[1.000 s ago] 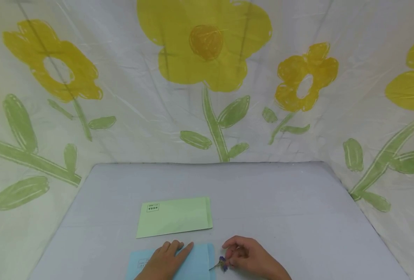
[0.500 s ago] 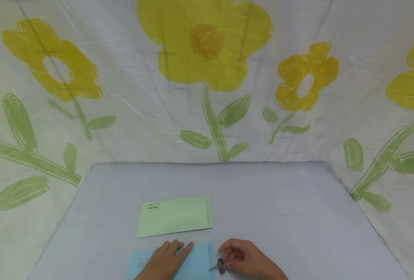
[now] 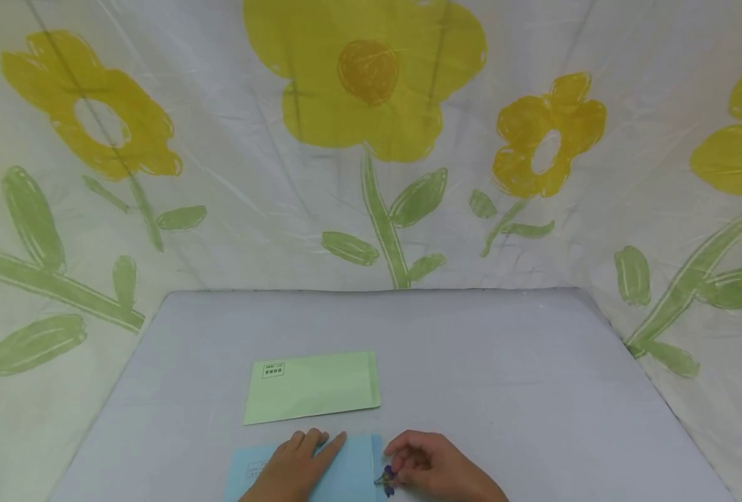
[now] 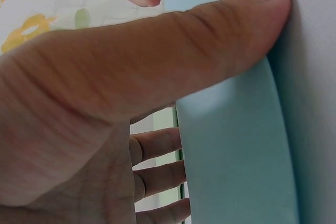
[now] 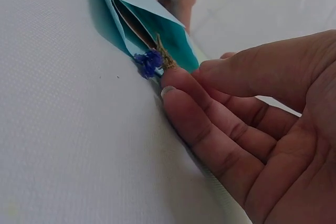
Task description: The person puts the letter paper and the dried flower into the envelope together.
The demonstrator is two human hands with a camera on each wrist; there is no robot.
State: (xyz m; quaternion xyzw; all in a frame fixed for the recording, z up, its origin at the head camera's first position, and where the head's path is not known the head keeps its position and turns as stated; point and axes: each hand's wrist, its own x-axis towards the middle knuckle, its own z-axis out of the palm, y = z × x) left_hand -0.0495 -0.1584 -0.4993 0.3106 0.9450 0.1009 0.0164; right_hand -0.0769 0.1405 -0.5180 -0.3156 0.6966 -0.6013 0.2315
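A blue envelope (image 3: pixel 346 474) lies at the near edge of the head view, its mouth facing right. My left hand (image 3: pixel 298 464) spans it, fingers at the far edge. In the left wrist view the thumb (image 4: pixel 210 40) reaches across to the opposite edge. Seen from the right wrist, the mouth of the envelope (image 5: pixel 152 3) gapes, with a darker layer inside. My right hand (image 3: pixel 436 467) pinches a small dried purple flower (image 5: pixel 149 62) by its fingertips right at that mouth. The flower's stem end points toward the opening.
A pale green envelope (image 3: pixel 311 387) with a printed box lies flat just beyond the blue one. The pale table (image 3: pixel 503 362) backs onto a white curtain (image 3: pixel 252 230) painted with yellow flowers.
My right hand has moved slightly left, carrying the purple flower closer to the blue envelope, so less of its stem shows. My left hand has stayed in place.
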